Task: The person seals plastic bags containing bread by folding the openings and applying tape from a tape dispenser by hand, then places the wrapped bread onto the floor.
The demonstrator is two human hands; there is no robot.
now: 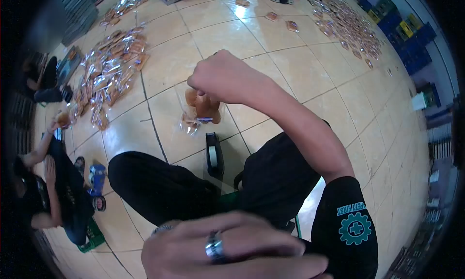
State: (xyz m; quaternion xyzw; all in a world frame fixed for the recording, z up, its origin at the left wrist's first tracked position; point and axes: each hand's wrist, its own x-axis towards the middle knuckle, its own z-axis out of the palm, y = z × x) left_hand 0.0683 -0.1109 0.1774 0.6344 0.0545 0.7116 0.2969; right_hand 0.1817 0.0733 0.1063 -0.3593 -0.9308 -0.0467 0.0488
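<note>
My right hand [220, 78] reaches forward in a closed fist, directly above a clear plastic bag of brown bread buns [207, 109]. The fist seems to grip the top of this bag; the fingertips are mostly hidden. Just below the bag, a black tape dispenser [213, 155] with a pale roll stands on the floor between my knees. Close to the camera at the bottom is my left hand [227, 250], wearing a silver ring. It is blurred, its fingers stretch rightward with their tips apart, and nothing shows in them.
Bagged buns [109, 68] lie heaped on the tiled floor [261, 75] at left, with another large spread [346, 24] at upper right. A co-worker [53, 187] sits at left beside a blue tape dispenser [97, 179]. Blue crates [404, 41] line the right wall.
</note>
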